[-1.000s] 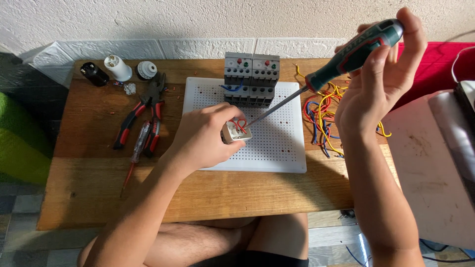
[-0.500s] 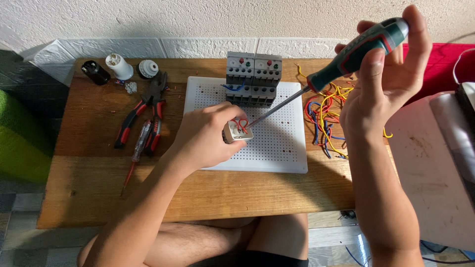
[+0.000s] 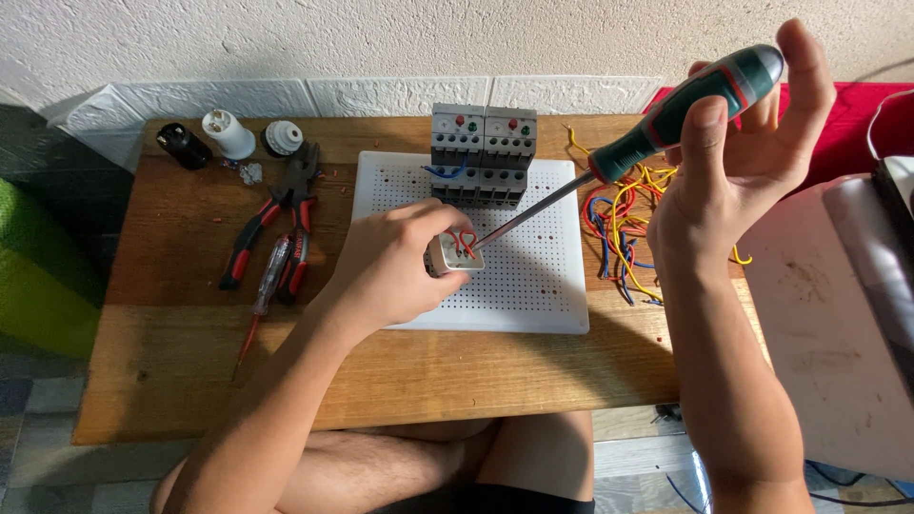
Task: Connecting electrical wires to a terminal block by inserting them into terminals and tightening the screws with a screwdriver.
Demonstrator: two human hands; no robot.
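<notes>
Steel shaft: the screwdriver [image 3: 609, 167] runs on a long slant, its tip low at the small white fitting [image 3: 457, 252] and its handle high toward the right edge of the surface [image 3: 171, 371].
Handle: dark green and black with a red collar, ribbed, rubbery-looking; the right hand [image 3: 733, 171] closes around it, thumb along one side and fingers wrapped behind.
Fitting: small pale plastic block with short red wire loops on top, held over the middle of the perforated board [image 3: 533, 276]; the left hand [image 3: 390, 262] is clamped round it, so it is the nearer hand, while the right reaches it only through the shaft.
Direction: the fitting lies down and left of the right hand, along the tool's own axis.
Board: white, flat, rectangular, dotted with a regular grid of holes, lying at the centre of the surface.
Relays: two grey blocky modules [image 3: 481, 152] with red and green buttons, side by side at the board's far edge.
Wires: a loose tangle of yellow, red and blue strands [image 3: 624, 233] near the right edge.
Pliers: red-and-black handled pair [image 3: 276, 214] left of the board, a slim tester screwdriver [image 3: 265, 290] just beside them.
Far left corner: black plug [image 3: 183, 145] and two white lamp holders [image 3: 228, 133].
Surface: warm brown wood, grain visible.
</notes>
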